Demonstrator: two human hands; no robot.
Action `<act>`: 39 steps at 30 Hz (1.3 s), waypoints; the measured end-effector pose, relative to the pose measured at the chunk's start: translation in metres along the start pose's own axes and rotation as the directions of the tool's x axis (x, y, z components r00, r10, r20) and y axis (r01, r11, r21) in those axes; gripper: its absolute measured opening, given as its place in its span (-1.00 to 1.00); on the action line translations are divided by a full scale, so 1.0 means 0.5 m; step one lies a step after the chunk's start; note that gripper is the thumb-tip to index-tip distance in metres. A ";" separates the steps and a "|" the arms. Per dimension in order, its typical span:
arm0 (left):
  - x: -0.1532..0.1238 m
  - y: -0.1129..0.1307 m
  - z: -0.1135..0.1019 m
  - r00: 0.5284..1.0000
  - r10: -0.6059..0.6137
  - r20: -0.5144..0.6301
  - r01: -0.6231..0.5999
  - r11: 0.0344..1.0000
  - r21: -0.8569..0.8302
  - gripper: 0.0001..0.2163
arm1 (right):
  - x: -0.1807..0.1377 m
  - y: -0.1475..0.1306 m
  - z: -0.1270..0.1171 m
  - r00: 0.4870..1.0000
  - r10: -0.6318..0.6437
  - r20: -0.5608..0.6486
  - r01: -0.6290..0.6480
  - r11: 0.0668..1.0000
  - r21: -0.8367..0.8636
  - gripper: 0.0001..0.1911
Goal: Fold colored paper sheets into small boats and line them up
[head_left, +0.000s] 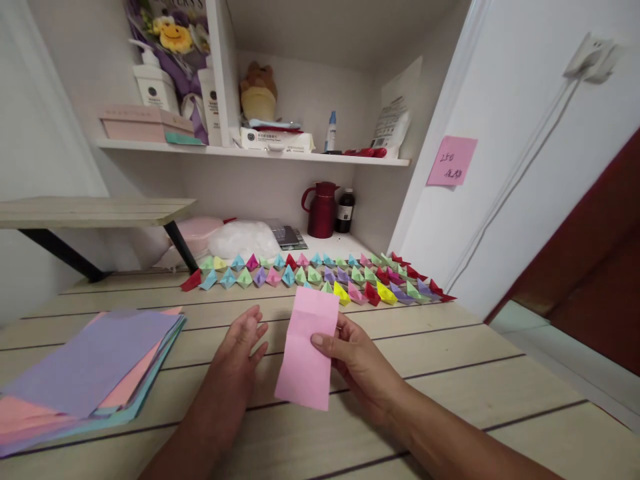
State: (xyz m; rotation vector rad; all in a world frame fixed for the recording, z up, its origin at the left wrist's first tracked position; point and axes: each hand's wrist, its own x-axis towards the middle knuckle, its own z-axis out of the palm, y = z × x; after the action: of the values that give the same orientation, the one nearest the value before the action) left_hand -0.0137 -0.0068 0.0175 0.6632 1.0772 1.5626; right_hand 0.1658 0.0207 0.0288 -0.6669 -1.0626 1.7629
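My right hand point(350, 357) pinches a folded pink paper sheet point(310, 347) by its right edge, thumb on top, holding it up over the wooden table point(450, 373). The sheet shows a crease across its upper part. My left hand point(240, 347) rests just left of the paper with fingers stretched and apart, holding nothing. A stack of coloured paper sheets point(90, 367), purple on top, lies at the left of the table. Rows of small folded paper boats point(320, 277) in many colours stand behind the hands.
A dark red jug point(321, 210) and a brown bottle point(345, 211) stand in the alcove at the back. A shelf point(250, 152) above carries bottles, boxes and a plush toy. A pink sticky note point(451, 161) hangs on the white wall at the right. A raised wooden board point(95, 210) juts out at the left.
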 end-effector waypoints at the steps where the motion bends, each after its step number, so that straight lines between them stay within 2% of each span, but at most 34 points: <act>1: -0.001 0.000 0.000 0.998 -0.021 0.053 0.022 1.000 -0.009 -0.57 | 0.000 0.000 0.000 1.000 -0.002 -0.011 0.002 1.000 0.025 -0.57; 4: -0.009 -0.009 0.009 0.956 -0.071 0.285 0.073 0.997 0.005 -0.52 | 0.000 0.003 0.001 1.000 -0.018 -0.024 0.019 1.000 0.021 -0.58; 6: -0.014 -0.019 0.017 0.920 -0.116 0.373 0.094 0.993 0.078 -0.52 | -0.001 0.005 0.003 1.000 -0.026 0.004 0.026 1.000 -0.009 -0.57; 8: -0.016 -0.028 0.021 0.926 -0.145 0.349 0.104 0.985 0.135 -0.56 | -0.003 0.006 0.008 0.999 -0.025 0.026 0.026 0.999 -0.038 -0.58; 11: -0.015 -0.029 0.017 0.957 -0.167 0.237 0.125 0.975 0.183 -0.70 | -0.002 0.004 0.009 0.999 -0.037 0.021 0.039 0.996 -0.074 -0.57; 13: -0.015 -0.021 0.012 0.961 -0.195 0.194 0.149 0.962 0.230 -0.74 | 0.002 0.001 0.003 0.999 -0.053 0.000 0.053 0.994 -0.092 -0.58; 17: -0.019 -0.004 0.010 0.949 -0.235 0.212 0.170 0.943 0.285 -0.73 | 0.015 -0.008 -0.021 0.994 -0.077 -0.073 0.064 0.984 -0.168 -0.69; 19: -0.022 -0.001 0.013 0.944 -0.243 0.222 0.178 0.944 0.276 -0.73 | 0.020 -0.013 -0.030 0.990 -0.092 -0.104 0.068 0.975 -0.213 -0.67; 22: -0.027 0.001 0.016 0.957 -0.244 0.159 0.208 0.954 0.214 -0.73 | 0.021 -0.016 -0.031 0.990 -0.078 -0.119 0.047 0.968 -0.245 -0.64; 26: -0.023 0.011 0.008 0.975 -0.195 0.102 0.194 0.981 0.026 -0.78 | 0.014 -0.009 -0.019 0.995 0.068 -0.069 -0.084 0.963 -0.257 -0.69; 29: -0.009 0.017 -0.006 0.987 -0.154 0.047 0.158 0.982 -0.108 -0.79 | 0.011 -0.001 -0.013 0.992 0.113 -0.053 -0.119 0.985 -0.128 -0.74; 31: 0.003 0.014 -0.014 0.989 -0.141 0.049 0.147 0.979 -0.144 -0.77 | 0.013 0.002 -0.012 0.995 0.067 -0.069 -0.068 0.998 -0.007 -0.69; 32: 0.008 0.010 -0.018 0.988 -0.128 0.085 0.139 0.981 -0.136 -0.76 | 0.015 0.002 -0.012 0.996 0.034 -0.087 -0.031 0.999 0.039 -0.66; 34: 0.018 -0.004 -0.022 0.971 -0.115 0.208 0.127 0.991 -0.045 -0.75 | 0.019 0.000 -0.013 0.991 -0.028 -0.132 0.040 0.995 0.087 -0.63; 37: 0.022 -0.038 -0.021 0.953 -0.160 0.256 0.101 0.969 0.227 -0.76 | 0.023 -0.003 -0.012 0.980 -0.108 -0.165 0.128 0.984 0.120 -0.62; 39: 0.013 -0.062 -0.014 0.939 -0.155 0.306 0.038 0.934 0.356 -0.69 | 0.023 -0.004 -0.009 0.976 -0.156 -0.150 0.178 0.973 0.149 -0.63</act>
State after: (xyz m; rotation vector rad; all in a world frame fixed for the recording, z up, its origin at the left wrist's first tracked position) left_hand -0.0073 -0.0021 -0.0141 1.0547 1.1170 1.1306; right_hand 0.1655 0.0329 0.0285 -0.5720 -0.8474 1.6131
